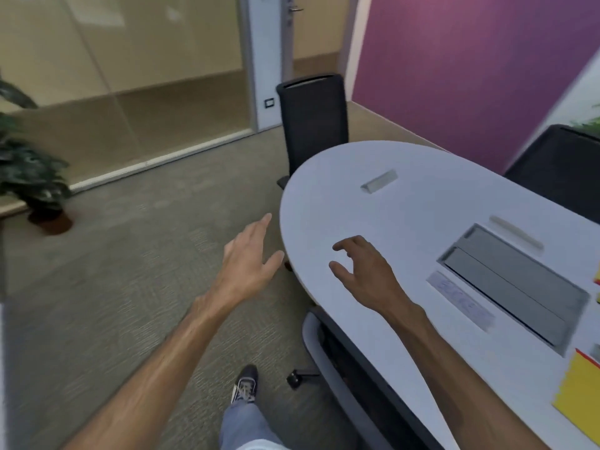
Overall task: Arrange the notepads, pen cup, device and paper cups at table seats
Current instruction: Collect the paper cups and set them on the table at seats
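A yellow notepad [581, 401] lies at the right edge of the white oval table [373, 216], partly cut off by the frame. Slivers of more yellow pads [596, 277] show further up that edge. My left hand [250, 258] hangs open over the carpet just left of the table's rounded end, fingers spread. Above the tabletop near its left edge hovers my right hand [360, 267], empty with its fingers curled apart. No pen cup, device or paper cups are in sight.
A grey cable hatch [516, 284] is set into the table, with a paper strip [461, 300] beside it and two small bars [379, 181] beyond. Black chairs stand at the far end [311, 121], at the right [558, 164] and tucked under the near side [341, 362]. A potted plant [32, 180] stands left.
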A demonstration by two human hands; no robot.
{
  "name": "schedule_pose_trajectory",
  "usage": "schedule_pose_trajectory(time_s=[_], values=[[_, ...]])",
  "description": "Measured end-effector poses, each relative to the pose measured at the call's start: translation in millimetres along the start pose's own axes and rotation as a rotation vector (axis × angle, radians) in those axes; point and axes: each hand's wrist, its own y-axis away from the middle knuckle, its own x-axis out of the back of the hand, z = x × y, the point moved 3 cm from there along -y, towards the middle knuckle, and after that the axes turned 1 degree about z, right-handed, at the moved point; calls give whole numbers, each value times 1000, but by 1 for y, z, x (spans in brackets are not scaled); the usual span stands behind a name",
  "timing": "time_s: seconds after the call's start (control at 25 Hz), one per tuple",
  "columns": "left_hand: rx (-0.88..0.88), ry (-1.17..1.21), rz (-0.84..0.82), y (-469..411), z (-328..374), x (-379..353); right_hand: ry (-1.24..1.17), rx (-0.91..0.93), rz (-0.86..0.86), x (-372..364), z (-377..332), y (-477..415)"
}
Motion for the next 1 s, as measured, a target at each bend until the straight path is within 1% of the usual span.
schedule_pose_trajectory(time_s=[0.04,0.12,0.2,0.24,0.28,0.32,0.64,0.8,1.0], values=[[6,-15,-10,-3,-1,2,13,16,4,1,-1,-4],[63,-51,33,-27,-48,25,31,100,-64,-30,-27,-58],[97,-64,61,-60,-98,48,42,141,-106,-63,-54,-119],[108,-83,59,-61,-100,50,47,156,-111,-63,-58,-124],[120,-98,60,-76,-121,60,55,176,-127,-75,-74,-152],[154,-111,64,-101,-154,77,62,186,-148,-97,-94,-196],[212,-137,96,-205,-267,142,95,260,-198,-160,-178,-360],[224,-131,101,-262,-305,159,99,274,-208,-181,-195,-435],[167,-156,109,-364,-356,171,84,278,-190,-206,-196,-551]])
